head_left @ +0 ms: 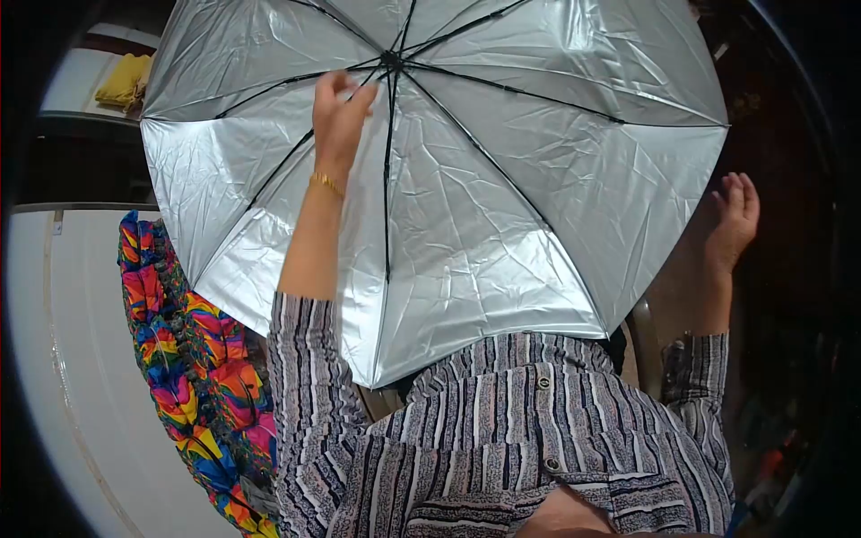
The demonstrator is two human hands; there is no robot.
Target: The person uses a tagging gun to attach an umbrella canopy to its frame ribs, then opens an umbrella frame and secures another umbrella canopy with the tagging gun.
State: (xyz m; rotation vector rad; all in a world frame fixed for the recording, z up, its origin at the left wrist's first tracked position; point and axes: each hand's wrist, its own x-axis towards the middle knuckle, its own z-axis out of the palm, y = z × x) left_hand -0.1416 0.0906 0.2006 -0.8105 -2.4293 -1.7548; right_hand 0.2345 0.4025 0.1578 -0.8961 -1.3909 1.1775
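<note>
An opened umbrella (502, 188) with a silver, creased inner side fills the upper middle, its inside facing me. Black ribs run outward from its dark hub (391, 61). My left hand (341, 121) is just below and left of that hub, in front of the ribs. Its fingers are bent, with a gap between them and the thumb; no held object can be made out. My right hand (735, 220) is off the canopy's right edge, fingers extended and slightly curved, with nothing visible in it. The near canopy edge reaches my striped shirt.
Several folded, multicoloured fabric bundles (238, 390) lie in rows at the left, beside a white table surface (81, 359). A yellow cloth (124, 81) sits at the upper left. Part of a chair frame (644, 350) shows near my right arm.
</note>
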